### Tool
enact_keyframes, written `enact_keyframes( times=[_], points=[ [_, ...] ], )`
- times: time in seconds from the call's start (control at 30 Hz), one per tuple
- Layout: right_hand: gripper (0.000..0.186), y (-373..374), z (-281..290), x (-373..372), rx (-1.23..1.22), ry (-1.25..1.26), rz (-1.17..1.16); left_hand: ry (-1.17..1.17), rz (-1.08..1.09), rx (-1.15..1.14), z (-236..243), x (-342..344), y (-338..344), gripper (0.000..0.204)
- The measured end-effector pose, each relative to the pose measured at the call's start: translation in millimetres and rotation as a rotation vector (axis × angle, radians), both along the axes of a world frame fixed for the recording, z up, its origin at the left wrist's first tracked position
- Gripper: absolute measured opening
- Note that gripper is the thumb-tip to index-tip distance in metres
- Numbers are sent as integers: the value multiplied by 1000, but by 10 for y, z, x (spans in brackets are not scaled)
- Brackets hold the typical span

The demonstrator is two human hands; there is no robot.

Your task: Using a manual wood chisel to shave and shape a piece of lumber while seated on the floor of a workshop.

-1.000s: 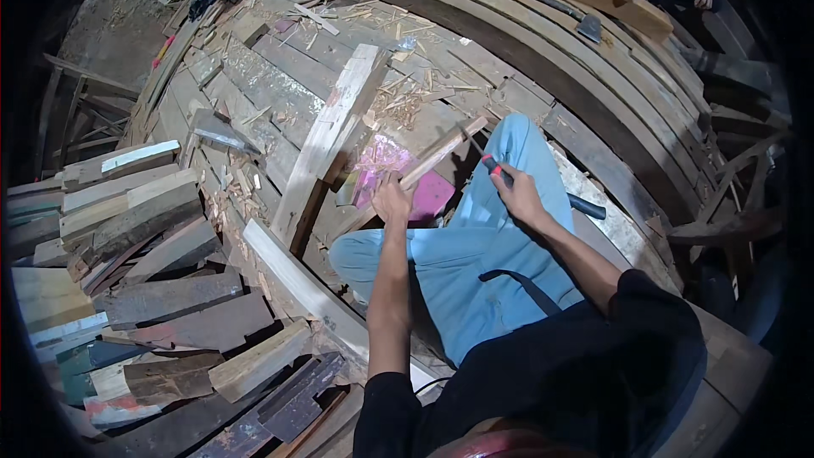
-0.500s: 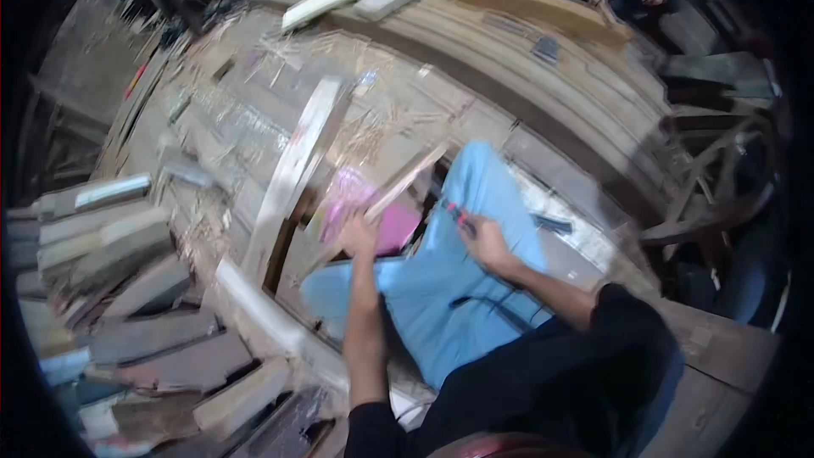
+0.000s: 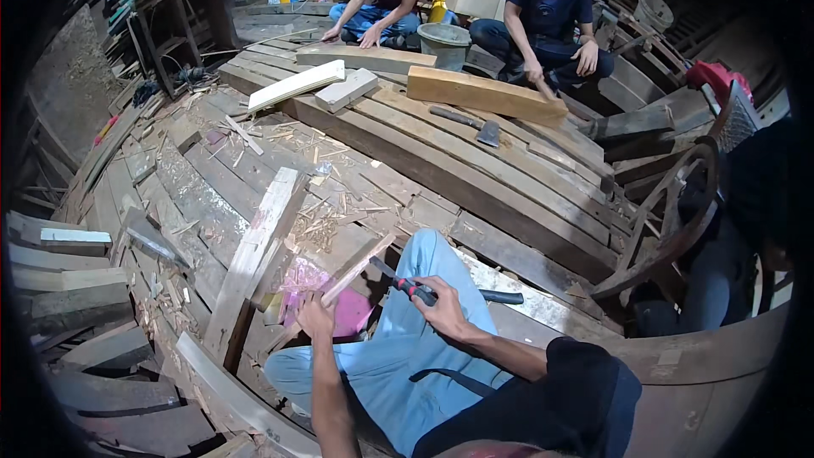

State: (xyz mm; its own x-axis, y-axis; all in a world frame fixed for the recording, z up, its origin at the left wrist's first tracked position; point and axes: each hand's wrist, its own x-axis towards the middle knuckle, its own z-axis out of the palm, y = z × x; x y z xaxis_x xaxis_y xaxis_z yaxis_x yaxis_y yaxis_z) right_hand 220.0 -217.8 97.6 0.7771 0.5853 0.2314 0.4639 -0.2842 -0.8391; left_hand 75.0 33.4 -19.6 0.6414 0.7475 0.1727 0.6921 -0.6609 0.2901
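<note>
In my left hand (image 3: 315, 315) is a narrow wooden strip (image 3: 360, 267), gripped near its lower end and slanting up to the right. My right hand (image 3: 443, 309) is closed around the red-and-black handle of a chisel (image 3: 384, 268). Its flat grey blade points up and left, close to the strip's upper end; whether they touch I cannot tell. Below the strip lies a pink sheet-like piece (image 3: 349, 315), partly covered by my left hand and legs. A black tool handle (image 3: 500, 297) rests just right of my raised knee, its other end hidden behind my leg.
A pale beam (image 3: 254, 254) lies left of my hands, among shavings. Stacked wood blocks (image 3: 102, 348) fill the left side. Ahead, a slatted platform (image 3: 475, 178) carries a hatchet (image 3: 486, 131) and thick boards (image 3: 483, 95). Two people sit beyond it; another is partly visible at right.
My view has tilted up, bringing the seated people into sight, and the blur has cleared. Both hands keep their holds on the strip and the chisel.
</note>
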Motion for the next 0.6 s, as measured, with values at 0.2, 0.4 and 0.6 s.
enact_keyframes(
  times=[0.2, 0.4, 0.6],
  points=[
    [23, 103, 158, 82, 105, 255, 61, 10, 8, -34, 29, 49, 16, 38],
    [21, 212, 279, 52, 119, 327, 184, -3, 10, -27, -49, 17, 40, 38],
    [25, 237, 159, 119, 177, 169, 273, 31, 29, -50, -37, 19, 28, 37]
  ],
)
